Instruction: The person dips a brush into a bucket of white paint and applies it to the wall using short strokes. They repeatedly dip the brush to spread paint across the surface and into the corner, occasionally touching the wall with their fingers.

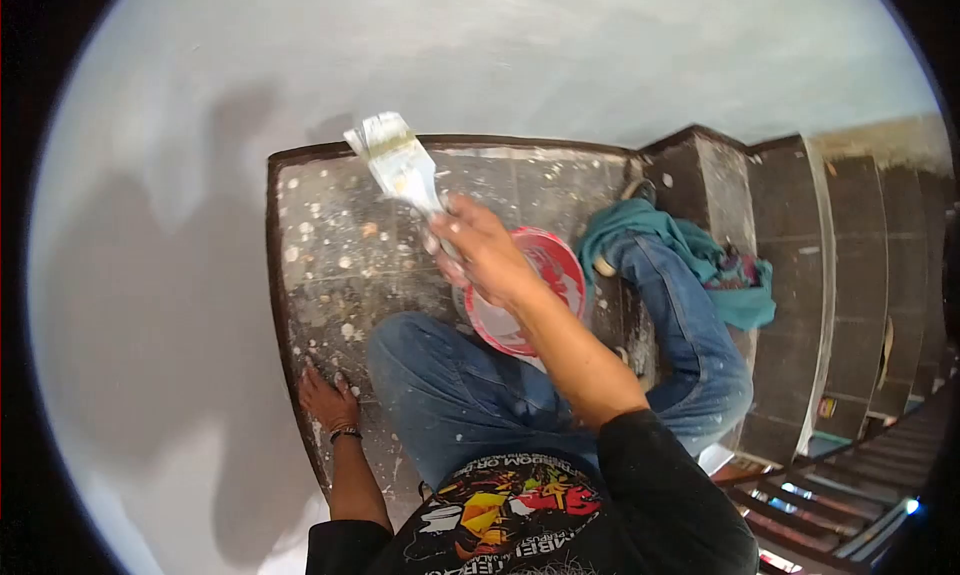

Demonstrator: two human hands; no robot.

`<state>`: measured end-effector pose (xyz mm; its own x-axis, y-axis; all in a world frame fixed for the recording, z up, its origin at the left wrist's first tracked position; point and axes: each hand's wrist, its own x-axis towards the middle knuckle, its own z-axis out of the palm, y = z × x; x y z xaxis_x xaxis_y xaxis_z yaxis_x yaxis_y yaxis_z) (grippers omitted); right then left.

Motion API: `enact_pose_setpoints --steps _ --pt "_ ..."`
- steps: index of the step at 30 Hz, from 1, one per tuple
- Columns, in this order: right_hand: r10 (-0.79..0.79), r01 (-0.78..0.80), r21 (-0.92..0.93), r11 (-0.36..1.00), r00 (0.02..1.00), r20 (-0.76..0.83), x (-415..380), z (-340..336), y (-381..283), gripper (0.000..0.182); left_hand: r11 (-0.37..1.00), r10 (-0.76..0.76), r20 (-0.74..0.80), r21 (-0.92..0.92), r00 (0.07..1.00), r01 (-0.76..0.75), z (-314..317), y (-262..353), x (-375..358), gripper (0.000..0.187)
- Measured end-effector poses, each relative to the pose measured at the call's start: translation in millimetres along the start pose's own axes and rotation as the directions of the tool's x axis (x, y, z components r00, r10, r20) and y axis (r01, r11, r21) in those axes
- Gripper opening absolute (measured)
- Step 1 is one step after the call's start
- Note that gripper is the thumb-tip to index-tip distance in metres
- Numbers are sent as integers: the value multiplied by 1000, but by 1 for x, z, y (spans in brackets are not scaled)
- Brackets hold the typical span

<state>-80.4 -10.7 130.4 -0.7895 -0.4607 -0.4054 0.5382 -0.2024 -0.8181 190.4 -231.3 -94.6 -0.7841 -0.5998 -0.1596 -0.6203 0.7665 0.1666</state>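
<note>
The right hand (485, 250) has its fingers clenched on a brush (398, 162), lifted just above the bucket (545, 275) — bristles loaded white. Left of the bucket, the left hand (325, 400) presses flat, fingers spread, on the spattered landing (330, 245). The wall (180, 225) beyond looks mostly coated — probably still wet.

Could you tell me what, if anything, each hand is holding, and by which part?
The right hand holds a wide brush by its handle. The left hand holds nothing; it rests flat on the spattered floor.

A teal cloth (700, 260) lies crumpled on the dark, paint-spattered landing (330, 245). Dark stair steps (850, 275) descend at right, below a pale wall (400, 45).
</note>
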Motion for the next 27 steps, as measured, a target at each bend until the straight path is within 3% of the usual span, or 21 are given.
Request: enact_pose_setpoints --steps 4,5,6,8,11,12,14,16,19,27 --pt "-86 78 -114 990 994 -64 -93 -79 -46 28 988 62 -87 147 994 -49 26 -17 -1 63" --pt "-169 126 -233 964 970 -175 -115 -100 -59 30 988 76 -96 141 992 -62 21 -13 -5 63" --pt "-199 169 -174 970 965 -171 -137 -119 -77 29 988 90 -109 137 990 -75 12 -6 -5 63" --pt "-286 225 -235 946 919 -271 -179 -163 -103 28 979 163 -162 152 973 -138 15 -9 0 63" --pt "-401 262 -368 892 833 -380 -237 -218 -130 31 936 43 -187 -336 981 -105 -13 4 17 65" --pt "-416 261 -378 888 806 -421 -253 -228 -134 33 971 50 -277 -213 959 -112 -23 3 25 66" --pt "-436 298 -332 895 743 -508 -276 -246 -136 35 829 12 -441 -497 897 -256 -92 77 28 63" --pt "-447 338 -293 894 704 -552 -289 -263 -131 36 712 107 -551 -539 828 -451 -135 145 33 59" --pt "-470 374 -285 883 674 -571 -300 -287 -122 38 729 254 -507 -459 824 -507 -163 201 47 58" --pt "-478 375 -299 878 649 -592 -298 -317 -104 45 575 365 -404 -611 839 -544 -152 279 60 55"
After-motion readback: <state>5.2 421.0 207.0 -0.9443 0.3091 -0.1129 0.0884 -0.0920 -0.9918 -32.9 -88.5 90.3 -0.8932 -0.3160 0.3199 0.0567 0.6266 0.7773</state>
